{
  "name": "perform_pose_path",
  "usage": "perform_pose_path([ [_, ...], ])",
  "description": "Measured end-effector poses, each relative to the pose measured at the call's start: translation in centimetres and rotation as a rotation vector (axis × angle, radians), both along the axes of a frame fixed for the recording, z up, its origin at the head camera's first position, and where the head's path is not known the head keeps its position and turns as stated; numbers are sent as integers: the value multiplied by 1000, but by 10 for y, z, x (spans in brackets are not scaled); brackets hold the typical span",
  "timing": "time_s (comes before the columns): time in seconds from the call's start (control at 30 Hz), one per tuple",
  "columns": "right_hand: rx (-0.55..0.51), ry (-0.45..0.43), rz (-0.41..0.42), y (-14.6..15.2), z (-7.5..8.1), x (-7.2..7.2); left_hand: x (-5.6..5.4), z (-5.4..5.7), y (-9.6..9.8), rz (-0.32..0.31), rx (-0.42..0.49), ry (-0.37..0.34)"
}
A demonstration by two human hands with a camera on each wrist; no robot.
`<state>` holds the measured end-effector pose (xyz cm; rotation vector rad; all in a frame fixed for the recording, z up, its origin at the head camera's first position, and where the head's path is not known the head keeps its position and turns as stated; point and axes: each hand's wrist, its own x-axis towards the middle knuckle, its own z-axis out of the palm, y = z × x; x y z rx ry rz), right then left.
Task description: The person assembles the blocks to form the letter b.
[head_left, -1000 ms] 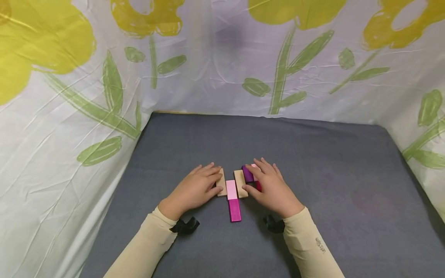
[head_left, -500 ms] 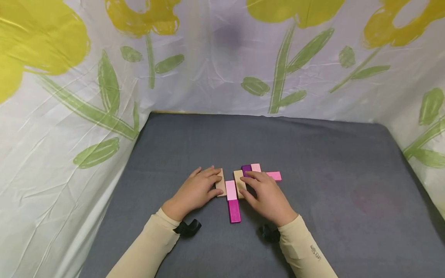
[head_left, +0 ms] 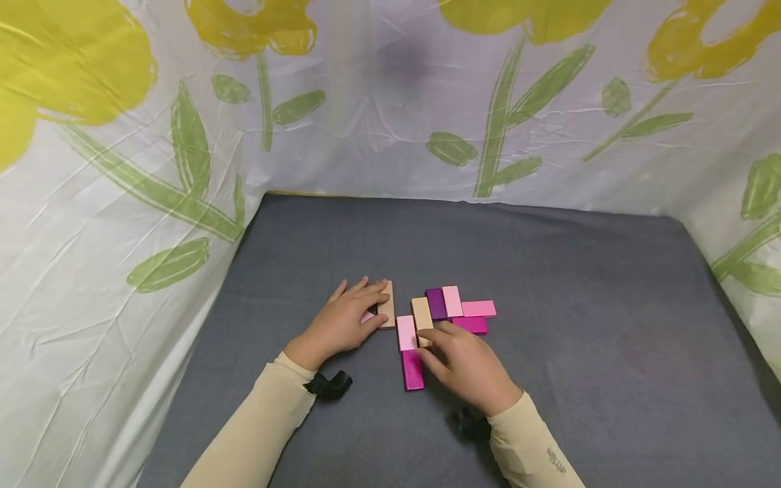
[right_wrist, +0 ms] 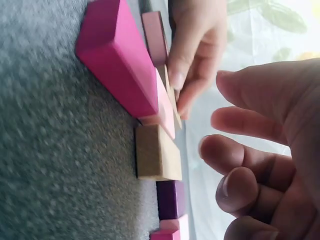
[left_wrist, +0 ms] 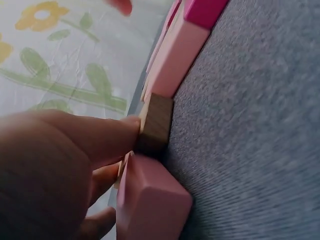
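Fingers of the left hand [head_left: 342, 324] lay flat against one natural wood block [head_left: 386, 304], with a pale pink block [left_wrist: 150, 202] beneath them. We saw the right hand [head_left: 466, 362] loosely curled, holding nothing, by a second wood block [head_left: 421, 318]. Around lay two magenta blocks, one purple and three more pink on the grey mat [head_left: 549, 271].

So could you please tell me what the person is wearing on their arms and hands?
Both arms are covered to the wrist by close-fitting, pale cream long sleeves. The right sleeve carries a small dark printed marking near the cuff; the left sleeve looks plain. A small black device sits at each wrist, left and right. The left hand and right hand are bare: no gloves.
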<state>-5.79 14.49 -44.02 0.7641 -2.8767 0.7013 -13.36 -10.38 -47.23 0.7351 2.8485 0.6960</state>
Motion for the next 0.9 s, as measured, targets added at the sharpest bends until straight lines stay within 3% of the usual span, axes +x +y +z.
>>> perform_pose_path([
  [0.2,14,-30,7,-1,-3,9,-16,-4,-1,18,5,-16],
  [0.4,20,-61,18,-4,-4,20,-30,0,-5,40,50,-60],
  [0.57,19,-51,54,-6,-9,29,-38,-1,-8,48,65,-87],
  [0.8,-3,-152,91,-9,-15,39,-49,-8,-13,45,86,-91],
  [0.9,-9,-143,109,-11,-16,41,-51,-11,-15,41,94,-85],
])
